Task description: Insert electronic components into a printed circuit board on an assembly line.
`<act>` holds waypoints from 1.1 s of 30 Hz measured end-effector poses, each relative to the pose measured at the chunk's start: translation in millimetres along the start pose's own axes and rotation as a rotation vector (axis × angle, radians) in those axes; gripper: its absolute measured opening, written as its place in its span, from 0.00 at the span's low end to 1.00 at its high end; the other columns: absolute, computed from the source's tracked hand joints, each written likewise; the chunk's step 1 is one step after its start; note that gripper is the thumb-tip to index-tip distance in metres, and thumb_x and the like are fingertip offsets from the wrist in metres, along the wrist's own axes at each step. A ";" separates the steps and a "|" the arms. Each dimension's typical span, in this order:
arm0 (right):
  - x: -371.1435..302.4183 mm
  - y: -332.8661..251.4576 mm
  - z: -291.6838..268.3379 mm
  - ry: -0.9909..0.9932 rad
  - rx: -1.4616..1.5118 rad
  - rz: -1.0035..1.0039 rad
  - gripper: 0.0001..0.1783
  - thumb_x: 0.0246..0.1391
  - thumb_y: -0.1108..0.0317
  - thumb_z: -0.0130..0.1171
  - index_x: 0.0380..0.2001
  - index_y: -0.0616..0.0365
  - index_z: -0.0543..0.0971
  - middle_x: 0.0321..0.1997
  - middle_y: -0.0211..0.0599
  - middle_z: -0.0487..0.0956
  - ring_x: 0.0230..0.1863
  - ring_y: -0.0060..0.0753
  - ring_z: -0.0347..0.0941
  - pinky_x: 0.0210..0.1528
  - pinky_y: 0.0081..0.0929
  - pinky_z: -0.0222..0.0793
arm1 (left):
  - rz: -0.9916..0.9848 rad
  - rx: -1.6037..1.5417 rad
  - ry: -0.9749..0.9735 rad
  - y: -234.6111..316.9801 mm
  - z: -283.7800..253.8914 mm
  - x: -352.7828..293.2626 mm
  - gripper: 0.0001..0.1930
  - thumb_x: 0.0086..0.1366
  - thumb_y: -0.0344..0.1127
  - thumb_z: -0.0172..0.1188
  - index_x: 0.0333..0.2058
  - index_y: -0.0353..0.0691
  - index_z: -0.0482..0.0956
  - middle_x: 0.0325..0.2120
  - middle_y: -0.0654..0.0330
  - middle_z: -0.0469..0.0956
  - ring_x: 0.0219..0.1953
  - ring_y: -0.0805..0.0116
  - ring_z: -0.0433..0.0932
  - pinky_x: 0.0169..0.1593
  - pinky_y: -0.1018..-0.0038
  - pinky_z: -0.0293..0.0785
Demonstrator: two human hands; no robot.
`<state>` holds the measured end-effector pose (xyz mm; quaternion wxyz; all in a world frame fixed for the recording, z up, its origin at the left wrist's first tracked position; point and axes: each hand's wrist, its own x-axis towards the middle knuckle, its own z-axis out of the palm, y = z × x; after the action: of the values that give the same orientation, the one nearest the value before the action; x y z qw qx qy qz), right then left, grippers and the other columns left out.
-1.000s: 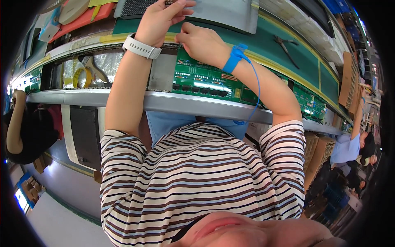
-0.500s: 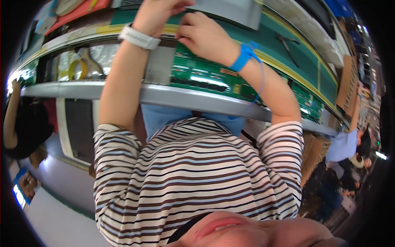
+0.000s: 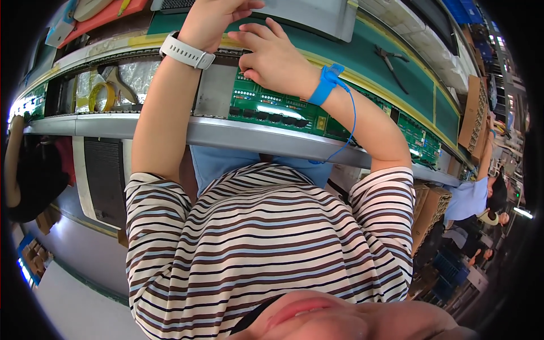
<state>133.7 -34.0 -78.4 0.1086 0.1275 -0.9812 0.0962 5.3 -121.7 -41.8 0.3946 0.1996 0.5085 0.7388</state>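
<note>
My right hand (image 3: 277, 61), with a blue wrist strap (image 3: 324, 85) and thin cord, is over the left end of a green circuit board (image 3: 272, 107). Its fingers are spread and its thumb is apart, with nothing visible between them. Beyond the board's left end, my left hand (image 3: 218, 20) has curled fingers at the top edge of the picture. Whatever those fingers hold, if anything, is hidden. A white wristband (image 3: 187, 52) circles my left wrist. The board lies in a metal-edged conveyor track (image 3: 249, 131), with a row of dark parts along its near side.
On the green mat beyond the track lie pliers (image 3: 391, 67) and a grey case-like object (image 3: 317, 17). A yellow tape roll (image 3: 102, 97) and a brush (image 3: 122, 85) sit left of my left forearm. Another circuit board (image 3: 419, 139) lies farther right. Other people are at both sides.
My hands have drawn apart slightly. My right fingers have opened out from a closed bunch and moved a little left; the cord on my right wrist hangs more visibly.
</note>
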 end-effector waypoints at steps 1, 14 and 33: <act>-1.4 -0.9 -0.2 -0.001 0.000 0.000 0.05 0.36 0.65 0.63 0.21 0.50 0.78 0.56 0.32 0.65 0.60 0.39 0.54 0.60 0.53 0.47 | -0.001 -0.001 0.000 -0.7 0.3 -0.7 0.16 0.63 0.31 0.50 0.48 0.34 0.68 0.37 0.58 0.76 0.35 0.75 0.74 0.39 0.82 0.70; -14.1 -26.5 -13.6 0.071 -0.039 0.009 0.06 0.34 0.70 0.55 0.21 0.55 0.78 0.49 0.34 0.71 0.56 0.38 0.60 0.58 0.54 0.48 | 0.066 0.044 -0.052 0.1 -1.5 3.8 0.19 0.63 0.35 0.50 0.51 0.34 0.66 0.42 0.56 0.74 0.40 0.72 0.73 0.45 0.78 0.69; -26.7 -75.2 24.6 -0.110 0.061 -0.080 0.18 0.43 0.49 0.57 0.25 0.54 0.80 0.28 0.35 0.78 0.39 0.37 0.71 0.58 0.44 0.51 | 0.125 0.092 -0.120 -3.3 -36.5 9.3 0.20 0.65 0.37 0.48 0.52 0.34 0.63 0.45 0.54 0.72 0.41 0.71 0.73 0.47 0.76 0.67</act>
<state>174.7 -104.5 -96.2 0.0543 0.1751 -0.9764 0.1145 -24.5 -135.5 -60.5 0.3680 0.2926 0.5038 0.7247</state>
